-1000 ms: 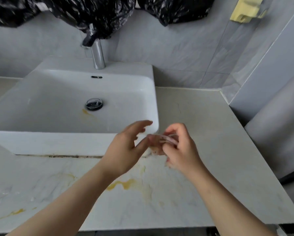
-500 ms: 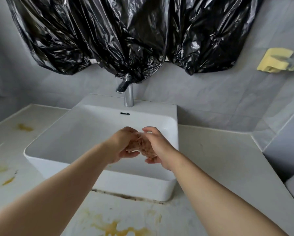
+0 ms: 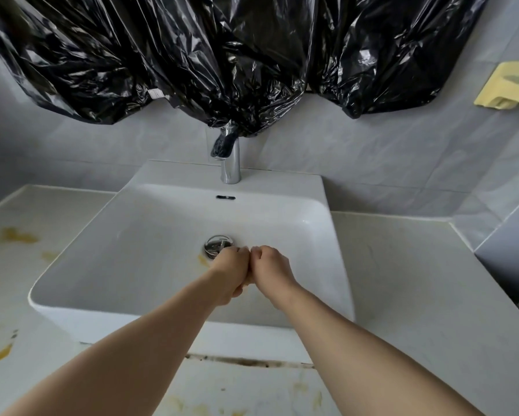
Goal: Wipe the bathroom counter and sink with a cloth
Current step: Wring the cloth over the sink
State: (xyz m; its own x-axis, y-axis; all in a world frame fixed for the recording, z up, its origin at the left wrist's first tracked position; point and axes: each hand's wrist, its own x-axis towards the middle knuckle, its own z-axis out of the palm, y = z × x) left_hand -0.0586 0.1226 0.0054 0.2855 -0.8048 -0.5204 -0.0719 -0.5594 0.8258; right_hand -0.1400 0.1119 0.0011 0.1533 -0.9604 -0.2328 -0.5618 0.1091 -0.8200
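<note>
Over the sink (image 3: 138,244) basin, just short of the drain (image 3: 218,244) — left hand (image 3: 229,267) and right hand (image 3: 270,265) fisted knuckle to knuckle, both clenched on the cloth (image 3: 245,284), bunched between the palms and nearly hidden. Next wipe likely leftward and nearer — toward the yellow-stained worktop (image 3: 57,211), closest to the left hand.

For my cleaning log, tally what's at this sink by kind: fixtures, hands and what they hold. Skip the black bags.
sink: 1
tap: 1
drain plug: 1
overflow slot: 1
yellow wall holder: 1
hands: 2, the left hand and the right hand
cloth, bunched between both hands, mostly hidden: 1
Total: 8
</note>
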